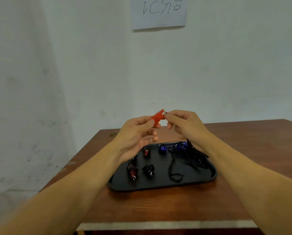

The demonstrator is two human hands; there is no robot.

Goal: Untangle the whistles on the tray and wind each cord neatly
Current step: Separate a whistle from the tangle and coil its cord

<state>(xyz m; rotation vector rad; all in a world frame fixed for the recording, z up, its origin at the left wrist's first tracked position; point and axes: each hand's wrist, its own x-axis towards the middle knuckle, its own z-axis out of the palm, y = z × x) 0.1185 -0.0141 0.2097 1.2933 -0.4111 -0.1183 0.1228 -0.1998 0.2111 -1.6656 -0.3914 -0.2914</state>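
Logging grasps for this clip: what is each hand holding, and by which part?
The left hand pinches the orange whistle by its body; the right hand pinches the small metal ring at the whistle's top end.

My brown wooden table (243, 167) stands against a pale wall, its near edge trimmed with a light strip. A black tray (158, 184) lies flat on the tabletop, toward the middle, its long side facing me. Well apart from it, by the far left corner, a small brass-coloured disc (113, 134) rests on the wood; I cannot tell what it is. The surface shows a dull sheen in front of the tray.
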